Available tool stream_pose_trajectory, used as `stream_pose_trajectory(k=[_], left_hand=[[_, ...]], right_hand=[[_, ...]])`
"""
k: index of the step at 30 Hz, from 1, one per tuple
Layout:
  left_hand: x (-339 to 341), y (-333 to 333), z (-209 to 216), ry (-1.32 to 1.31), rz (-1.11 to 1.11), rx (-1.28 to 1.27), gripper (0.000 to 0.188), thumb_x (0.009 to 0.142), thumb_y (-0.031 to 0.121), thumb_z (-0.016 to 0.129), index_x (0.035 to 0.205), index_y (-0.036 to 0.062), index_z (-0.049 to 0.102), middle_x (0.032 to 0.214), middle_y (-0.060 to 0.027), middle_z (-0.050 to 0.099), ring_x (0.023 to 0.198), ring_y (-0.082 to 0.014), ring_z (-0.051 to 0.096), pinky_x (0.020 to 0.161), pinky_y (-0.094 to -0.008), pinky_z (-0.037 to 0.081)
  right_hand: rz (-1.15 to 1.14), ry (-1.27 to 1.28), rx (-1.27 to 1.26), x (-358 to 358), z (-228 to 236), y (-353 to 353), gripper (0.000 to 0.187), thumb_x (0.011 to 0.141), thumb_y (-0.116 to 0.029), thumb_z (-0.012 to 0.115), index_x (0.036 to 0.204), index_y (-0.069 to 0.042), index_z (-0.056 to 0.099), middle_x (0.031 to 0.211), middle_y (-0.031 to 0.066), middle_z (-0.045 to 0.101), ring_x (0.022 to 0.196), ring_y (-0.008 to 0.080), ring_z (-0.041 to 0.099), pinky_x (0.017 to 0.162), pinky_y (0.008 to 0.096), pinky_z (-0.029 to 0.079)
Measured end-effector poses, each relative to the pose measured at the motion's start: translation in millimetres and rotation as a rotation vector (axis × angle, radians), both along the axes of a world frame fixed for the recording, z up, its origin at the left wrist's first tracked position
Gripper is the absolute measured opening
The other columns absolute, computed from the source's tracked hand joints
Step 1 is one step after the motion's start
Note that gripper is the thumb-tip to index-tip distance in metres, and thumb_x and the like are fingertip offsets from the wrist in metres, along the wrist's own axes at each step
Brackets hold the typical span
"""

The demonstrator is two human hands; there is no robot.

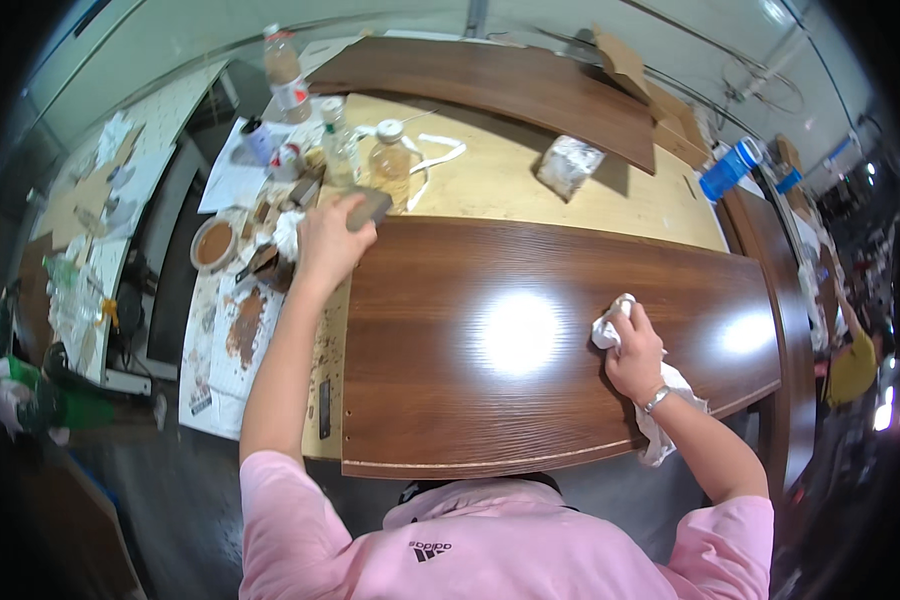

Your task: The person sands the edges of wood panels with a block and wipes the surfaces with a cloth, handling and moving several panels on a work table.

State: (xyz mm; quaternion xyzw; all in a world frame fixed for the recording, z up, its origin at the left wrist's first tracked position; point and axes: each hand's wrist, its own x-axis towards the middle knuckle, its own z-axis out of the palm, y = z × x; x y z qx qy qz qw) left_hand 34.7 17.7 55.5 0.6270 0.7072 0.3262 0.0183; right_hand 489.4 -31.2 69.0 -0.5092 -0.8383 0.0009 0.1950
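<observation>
**Cloth on a glossy panel, block at its far-left corner**

Head view: right hand (634, 352) clenched around a crumpled white cloth (610, 328), pressed onto the dark glossy wooden panel (530, 400) near its right end, loose cloth tail trailing over the near edge. Left hand (328, 240) stretched to the panel's far-left corner, fingers grasping a small grey-brown block (370, 207). Just beyond on the pale workbench (500, 185): clear bottles (390, 165), and toward the left edge a round dish of brown paste (213, 243).

A crinkled clear plastic package (568, 165) lies on the pale counter (500, 185) below the far dark board. At the counter's far left corner stands a tall bottle with a red-and-white label (292, 92). Flattened brown cardboard boxes (660, 105) lie at the far right.
</observation>
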Motion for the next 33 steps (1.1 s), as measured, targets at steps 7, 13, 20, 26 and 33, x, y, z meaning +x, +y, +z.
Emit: stream_pose_trajectory(k=[7, 13, 20, 26, 33], left_hand=[[98.3, -20.5, 59.6, -0.062, -0.463, 0.017, 0.04, 0.072, 0.016, 0.075, 0.11, 0.0036, 0.066, 0.123, -0.0174, 0.065, 0.112, -0.0363, 0.061, 0.097, -0.0422, 0.048], [108.1, -34.1, 85.0, 0.08, -0.472, 0.094, 0.04, 0.067, 0.011, 0.075, 0.104, 0.0023, 0.063, 0.129, -0.0208, 0.062, 0.116, -0.0378, 0.058, 0.101, -0.0442, 0.044], [136.6, -59.2, 99.2, 0.05, -0.728, 0.039, 0.045, 0.068, 0.014, 0.077, 0.109, 0.0038, 0.061, 0.132, -0.0209, 0.059, 0.117, -0.0368, 0.055, 0.102, -0.0458, 0.041], [164.9, -49.1, 69.7, 0.014, -0.521, 0.24, 0.065, 0.071, 0.022, 0.082, 0.127, 0.0013, 0.055, 0.13, -0.0215, 0.058, 0.12, -0.0401, 0.054, 0.103, -0.0461, 0.043], [253.8, -86.6, -9.8, 0.21, -0.907, 0.119, 0.049, 0.077, 0.044, 0.074, 0.108, 0.0082, 0.062, 0.125, -0.0075, 0.059, 0.126, -0.0308, 0.047, 0.107, -0.0592, 0.031]], right_hand=[[0.024, 0.435, 0.035, -47.4, -27.6, 10.6, 0.04, 0.07, 0.003, 0.061, 0.109, -0.004, 0.063, 0.109, 0.019, 0.06, 0.098, 0.0404, 0.06, 0.086, 0.0444, 0.051], [0.104, 0.576, -0.3, -119.8, 57.4, 14.8, 0.086, 0.071, -0.017, 0.077, 0.148, -0.011, 0.04, 0.134, 0.0253, 0.044, 0.121, 0.0421, 0.048, 0.103, 0.0459, 0.043], [0.487, 0.277, -0.064, -99.4, 73.5, 37.2, 0.09, 0.068, -0.019, 0.081, 0.148, -0.011, 0.04, 0.136, 0.0256, 0.047, 0.124, 0.0414, 0.049, 0.101, 0.0464, 0.046], [0.24, 0.233, -0.139, -47.4, 106.1, 66.7, 0.062, 0.071, -0.022, 0.08, 0.128, -0.005, 0.061, 0.113, 0.019, 0.062, 0.104, 0.0321, 0.062, 0.09, 0.0405, 0.051], [-0.114, 0.68, -0.293, -56.7, 87.5, 133.4, 0.063, 0.077, -0.039, 0.077, 0.122, 0.003, 0.062, 0.09, 0.0148, 0.072, 0.084, 0.0185, 0.068, 0.072, 0.0325, 0.053]])
